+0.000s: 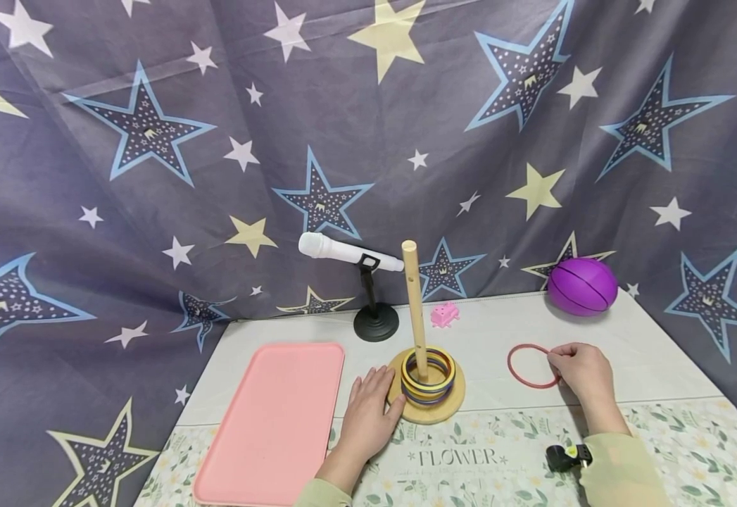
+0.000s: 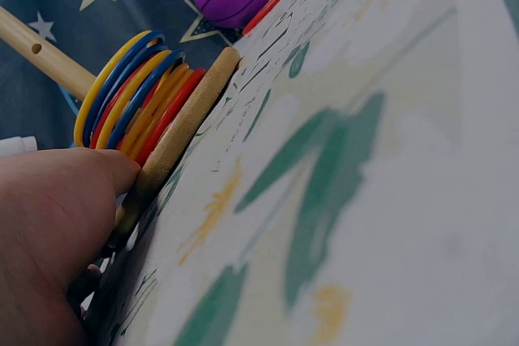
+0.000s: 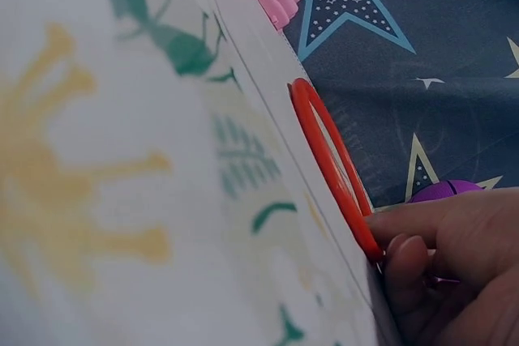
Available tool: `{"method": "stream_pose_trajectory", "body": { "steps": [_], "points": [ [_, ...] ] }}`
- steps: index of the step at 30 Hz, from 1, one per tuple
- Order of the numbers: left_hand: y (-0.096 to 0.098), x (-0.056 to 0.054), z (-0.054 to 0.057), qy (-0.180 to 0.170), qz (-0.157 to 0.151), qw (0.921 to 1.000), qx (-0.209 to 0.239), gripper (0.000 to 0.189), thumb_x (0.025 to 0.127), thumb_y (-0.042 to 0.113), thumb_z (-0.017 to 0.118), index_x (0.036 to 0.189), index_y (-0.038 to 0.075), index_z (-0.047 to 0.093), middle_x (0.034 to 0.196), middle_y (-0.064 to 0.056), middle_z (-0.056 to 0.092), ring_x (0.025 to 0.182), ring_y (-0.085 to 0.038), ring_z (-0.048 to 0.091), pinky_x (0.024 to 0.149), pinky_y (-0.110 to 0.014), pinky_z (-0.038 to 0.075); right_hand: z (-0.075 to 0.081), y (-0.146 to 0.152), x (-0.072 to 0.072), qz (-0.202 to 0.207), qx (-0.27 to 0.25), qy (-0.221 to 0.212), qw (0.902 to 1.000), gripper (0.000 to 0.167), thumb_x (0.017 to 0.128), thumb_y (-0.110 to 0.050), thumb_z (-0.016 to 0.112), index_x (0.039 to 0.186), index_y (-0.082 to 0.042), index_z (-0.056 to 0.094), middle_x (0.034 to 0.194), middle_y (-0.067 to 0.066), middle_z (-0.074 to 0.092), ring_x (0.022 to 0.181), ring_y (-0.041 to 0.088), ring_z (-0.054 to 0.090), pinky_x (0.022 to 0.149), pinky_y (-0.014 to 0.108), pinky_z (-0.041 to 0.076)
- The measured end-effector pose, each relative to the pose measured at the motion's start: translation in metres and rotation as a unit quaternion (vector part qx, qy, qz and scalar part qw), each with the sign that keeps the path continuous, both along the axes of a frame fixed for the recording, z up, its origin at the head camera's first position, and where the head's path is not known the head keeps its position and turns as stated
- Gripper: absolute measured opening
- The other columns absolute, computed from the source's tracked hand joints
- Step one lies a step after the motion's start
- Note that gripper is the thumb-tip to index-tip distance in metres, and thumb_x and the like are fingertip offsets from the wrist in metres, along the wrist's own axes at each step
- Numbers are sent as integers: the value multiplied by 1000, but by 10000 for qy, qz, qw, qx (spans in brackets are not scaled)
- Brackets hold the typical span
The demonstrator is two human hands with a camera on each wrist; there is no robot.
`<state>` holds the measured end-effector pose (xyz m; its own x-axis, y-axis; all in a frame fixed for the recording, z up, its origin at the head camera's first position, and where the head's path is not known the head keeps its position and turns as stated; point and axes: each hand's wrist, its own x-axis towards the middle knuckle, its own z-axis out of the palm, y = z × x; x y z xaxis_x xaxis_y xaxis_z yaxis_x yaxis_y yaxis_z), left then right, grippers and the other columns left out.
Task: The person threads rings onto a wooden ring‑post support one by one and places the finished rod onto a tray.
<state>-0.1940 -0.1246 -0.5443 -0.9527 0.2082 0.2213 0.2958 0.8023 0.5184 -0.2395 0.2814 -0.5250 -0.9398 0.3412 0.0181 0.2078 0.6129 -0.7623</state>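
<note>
A red ring [image 1: 528,385] lies on or just above the table at the right, and my right hand [image 1: 583,373] pinches its right edge between thumb and fingers. In the right wrist view the red ring [image 3: 328,160] tilts up along the table surface. My left hand [image 1: 370,415] rests with fingers extended against the left edge of the round wooden base [image 1: 428,414]. From that base rises a wooden peg [image 1: 414,303]. Several yellow, blue and red rings [image 2: 134,99] are stacked around the peg's foot, close to the left thumb.
Left of the base lies a pink tray [image 1: 273,415]. Behind stand a white microphone [image 1: 349,252] on a black stand [image 1: 376,324], a small pink toy [image 1: 445,315] and a purple ball [image 1: 582,286]. A star-patterned curtain [image 1: 343,105] hangs along the table's back edge.
</note>
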Motion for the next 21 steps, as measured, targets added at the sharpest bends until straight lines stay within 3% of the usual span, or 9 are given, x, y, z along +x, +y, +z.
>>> {"method": "stream_pose_trajectory", "body": {
  "steps": [9,16,21],
  "points": [
    [0,0,-1,36,-16,10000,-8,59,111,34,66,159,1,56,165,-20,53,159,-41,40,134,-63,20,-4,1,0,-170,-97,111,9997,26,101,-16,71,106,8,79,69,2,68,52,18,63,68,34,45],
    [-1,-1,-2,8,-14,10000,-15,59,111,34,65,160,2,56,166,-19,52,160,-41,39,134,-63,19,-5,1,1,-330,-529,76,9980,30,104,-19,71,115,8,78,70,1,69,54,16,65,58,25,48],
    [-1,-2,-2,-35,-15,10000,-8,59,111,34,65,161,3,55,167,-18,52,161,-40,38,134,-62,17,-4,-1,0,-381,-773,64,9963,30,106,-19,71,118,8,77,70,2,68,55,15,64,50,25,50]
  ]
}}
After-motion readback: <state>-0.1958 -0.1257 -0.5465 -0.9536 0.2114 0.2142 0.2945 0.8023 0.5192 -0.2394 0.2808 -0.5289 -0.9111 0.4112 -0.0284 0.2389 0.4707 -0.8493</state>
